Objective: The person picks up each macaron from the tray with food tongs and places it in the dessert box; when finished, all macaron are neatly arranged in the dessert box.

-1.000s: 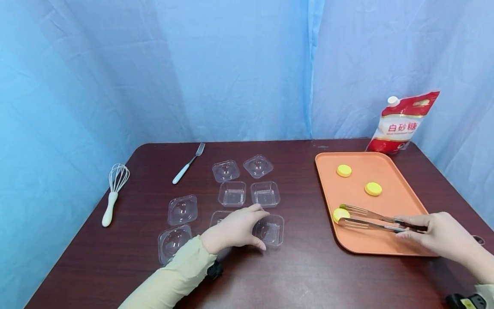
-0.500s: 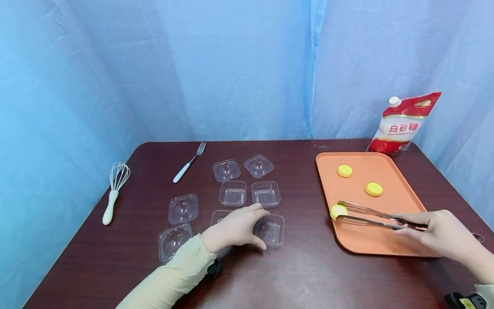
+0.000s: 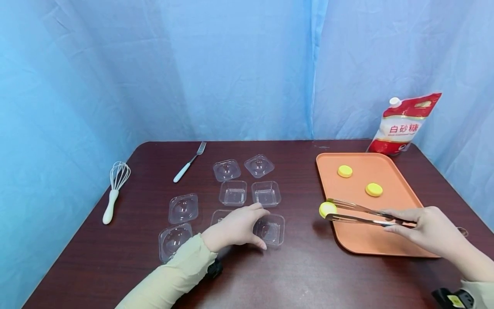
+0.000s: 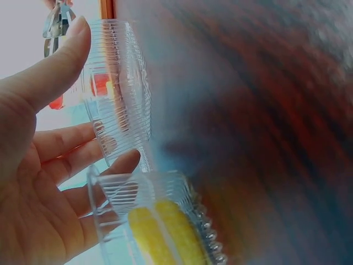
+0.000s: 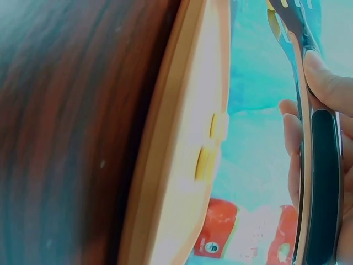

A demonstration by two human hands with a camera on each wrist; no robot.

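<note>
Presently, right hand (image 3: 430, 229) grips tongs (image 3: 370, 222), tips clamping a disc (image 3: 327, 210), raised at the tray's (image 3: 359, 241) left edge; left hand (image 3: 236, 227), fingers loosely spread, beside a tub (image 3: 273, 231). I'd keep squeeze steady, tips level.

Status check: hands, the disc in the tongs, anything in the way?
Right hand grips tongs. Yellow disc between tips, at left edge of tray. Left hand beside front-right clear container. No obstacle seen between disc and container.
</note>
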